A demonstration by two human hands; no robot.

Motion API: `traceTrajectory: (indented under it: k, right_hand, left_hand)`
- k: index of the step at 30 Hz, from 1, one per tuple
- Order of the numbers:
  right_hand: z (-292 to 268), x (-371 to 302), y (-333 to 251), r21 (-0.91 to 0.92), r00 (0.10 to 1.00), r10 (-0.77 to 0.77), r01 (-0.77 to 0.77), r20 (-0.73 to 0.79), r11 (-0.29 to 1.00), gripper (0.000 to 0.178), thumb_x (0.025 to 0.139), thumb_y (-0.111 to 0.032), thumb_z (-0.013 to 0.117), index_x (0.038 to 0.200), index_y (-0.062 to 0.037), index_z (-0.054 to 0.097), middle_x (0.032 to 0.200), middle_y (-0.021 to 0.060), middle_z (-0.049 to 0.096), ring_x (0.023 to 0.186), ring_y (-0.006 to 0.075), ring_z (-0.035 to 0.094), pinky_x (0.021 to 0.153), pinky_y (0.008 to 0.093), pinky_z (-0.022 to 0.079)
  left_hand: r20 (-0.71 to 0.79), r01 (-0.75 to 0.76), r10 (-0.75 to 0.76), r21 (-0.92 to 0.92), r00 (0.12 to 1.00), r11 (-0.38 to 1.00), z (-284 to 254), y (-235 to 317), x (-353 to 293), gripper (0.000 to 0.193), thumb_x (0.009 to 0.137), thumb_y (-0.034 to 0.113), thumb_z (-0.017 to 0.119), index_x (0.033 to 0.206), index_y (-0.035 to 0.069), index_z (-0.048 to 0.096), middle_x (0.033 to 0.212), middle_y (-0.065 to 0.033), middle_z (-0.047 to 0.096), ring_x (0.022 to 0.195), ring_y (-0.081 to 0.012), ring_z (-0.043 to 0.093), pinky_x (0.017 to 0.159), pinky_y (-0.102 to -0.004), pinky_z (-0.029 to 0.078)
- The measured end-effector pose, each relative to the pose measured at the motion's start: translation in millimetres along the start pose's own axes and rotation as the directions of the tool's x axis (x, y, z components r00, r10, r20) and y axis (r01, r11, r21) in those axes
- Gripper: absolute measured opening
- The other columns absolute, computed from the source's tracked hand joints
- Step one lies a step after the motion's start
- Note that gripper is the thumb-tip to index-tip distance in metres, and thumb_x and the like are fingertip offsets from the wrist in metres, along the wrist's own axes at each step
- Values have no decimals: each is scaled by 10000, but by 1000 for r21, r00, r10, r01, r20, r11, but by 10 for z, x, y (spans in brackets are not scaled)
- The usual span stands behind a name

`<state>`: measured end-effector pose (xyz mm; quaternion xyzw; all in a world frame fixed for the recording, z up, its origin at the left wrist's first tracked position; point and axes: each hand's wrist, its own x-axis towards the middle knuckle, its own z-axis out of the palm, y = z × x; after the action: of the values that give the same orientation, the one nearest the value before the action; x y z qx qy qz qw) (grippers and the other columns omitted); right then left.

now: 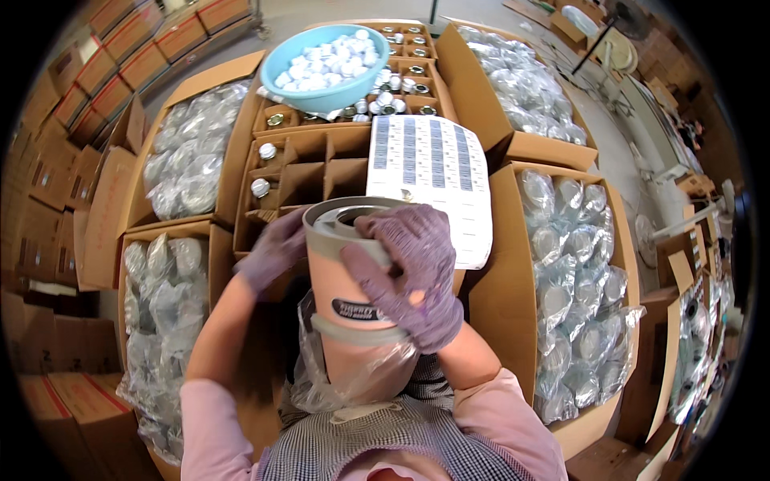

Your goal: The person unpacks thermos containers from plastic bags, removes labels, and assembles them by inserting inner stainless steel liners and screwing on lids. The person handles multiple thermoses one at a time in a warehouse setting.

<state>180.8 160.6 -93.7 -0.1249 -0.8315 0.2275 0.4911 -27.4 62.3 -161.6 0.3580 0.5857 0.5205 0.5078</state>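
A pink cylindrical canister [350, 276] with a grey top rim, a grey lower band and a dark oval label stands tilted in front of my body. My right hand [413, 268], in a purple-grey knit glove, is closed over the right side of its rim, fingers at the top opening and thumb on the front. On the opposite side my gloved left hand [277, 247] grips the rim; some of its fingers are hidden behind the canister. Crumpled clear plastic film [353, 381] hangs around the canister's lower part. Just beyond lies a printed label sheet [425, 172].
A divided carton [309, 178] holds a few white-capped items. Behind it, a light-blue basin [277, 88] of white caps rests on more divided cartons. Cartons of plastic-wrapped clear pieces flank me at left [164, 305] and right [573, 289]. Stacked boxes [128, 72] stand far left.
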Motion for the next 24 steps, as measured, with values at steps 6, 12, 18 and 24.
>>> traceTrajectory:
  k: [6, 12, 18, 24]
  right_hand:
    - [-153, -8, 107, -105, 994, 111, -109, 14, 988, 279, 714, -180, 798, 926, -27, 701, 896, 111, 690, 841, 286, 637, 845, 396, 454]
    - [-258, -19, 310, -43, 994, 105, -103, 43, 994, 231, 770, -222, 774, 896, -48, 689, 872, 91, 670, 836, 279, 625, 808, 404, 435]
    - [-261, -60, 515, 46, 998, -7, 4, 68, 999, 245, 810, -57, 618, 1042, -45, 695, 891, 106, 654, 786, 290, 597, 747, 399, 433]
    - [-169, -80, 400, 1, 996, 16, -16, 88, 1000, 203, 813, -67, 624, 1004, -46, 689, 874, 110, 644, 791, 298, 595, 735, 400, 435]
  left_hand:
    - [164, -95, -47, 752, 985, 652, 362, -1264, 1868, 465, 995, 115, 542, 1432, 43, 401, 1274, -128, 619, 1122, -180, 609, 992, -306, 479]
    - [-25, -23, 68, 782, 997, 623, 504, -1210, 2011, 615, 976, 89, 574, 1508, 74, 266, 1260, -157, 621, 1082, -193, 626, 947, -307, 493]
    - [-84, -365, 367, 47, 926, 930, 187, 355, 799, 787, 957, 62, 606, 1583, 105, 131, 1245, -187, 623, 1042, -207, 642, 902, -309, 507]
    - [188, -280, 222, 395, 957, 875, 230, 463, -743, 120, 983, 76, 545, 1076, 22, 599, 914, -55, 636, 694, -130, 607, 621, -257, 480]
